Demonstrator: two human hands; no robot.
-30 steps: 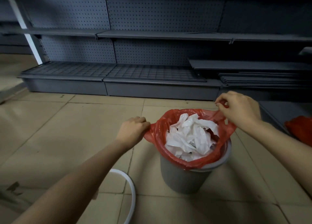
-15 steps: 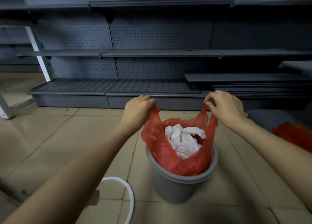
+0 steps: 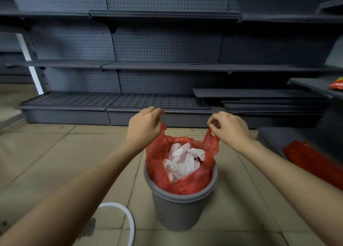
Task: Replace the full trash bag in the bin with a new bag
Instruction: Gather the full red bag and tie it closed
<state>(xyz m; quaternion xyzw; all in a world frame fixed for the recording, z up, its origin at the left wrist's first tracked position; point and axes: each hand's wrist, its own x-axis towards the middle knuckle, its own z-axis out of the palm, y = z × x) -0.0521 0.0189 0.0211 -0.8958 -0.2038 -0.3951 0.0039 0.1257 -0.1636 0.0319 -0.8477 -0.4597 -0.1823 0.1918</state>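
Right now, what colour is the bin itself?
Grey bin, seen in the head view.

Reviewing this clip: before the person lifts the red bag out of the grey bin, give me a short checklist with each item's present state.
1. Left hand grips a bag handle: ok.
2. Right hand pinches the other handle: ok.
3. Red bag rim pulled free of the bin edge: ok, the top stands gathered above the rim.
4. White paper waste sits inside the bag, nothing spilled on the floor nearby: ok.
5. Bag intact underneath: cannot tell, the lower part is hidden in the bin.
6. Replacement ready: cannot tell; red plastic lies on the floor to the right, but whether it is a fresh bag is unclear.
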